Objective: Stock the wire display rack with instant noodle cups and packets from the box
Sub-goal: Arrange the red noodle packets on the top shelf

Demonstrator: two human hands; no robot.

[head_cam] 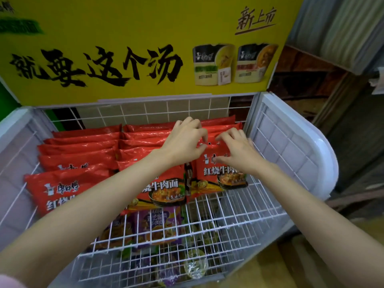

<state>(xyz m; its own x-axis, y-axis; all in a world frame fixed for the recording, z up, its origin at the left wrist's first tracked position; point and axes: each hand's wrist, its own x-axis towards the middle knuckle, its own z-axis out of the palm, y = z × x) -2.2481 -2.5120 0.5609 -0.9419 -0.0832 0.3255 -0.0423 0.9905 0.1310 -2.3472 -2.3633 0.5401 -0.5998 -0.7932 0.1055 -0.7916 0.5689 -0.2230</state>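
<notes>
Head view: glossy yellow sign (128, 48) at twelve o'clock, and below it the white wire rack (239, 213), a grid of thin rods. Shiny red noodle packets (79, 156) lie overlapped in rows across it. At two o'clock, left hand (185, 142) and right hand (236, 150) curl fingertips onto the front-right red packet (209, 173). Purple packets (158, 225) show underneath at six.

Both forearms bare, reaching fwd from 7 and 5 o'clock, converging near center. Left hand (182, 142) palm down, fingers (202, 133) curled, tips pointing toward 3 o'clock. Right hand (236, 151) just beside it, palm down, fingers curled toward 10 o'clock, thumb spread.
</notes>
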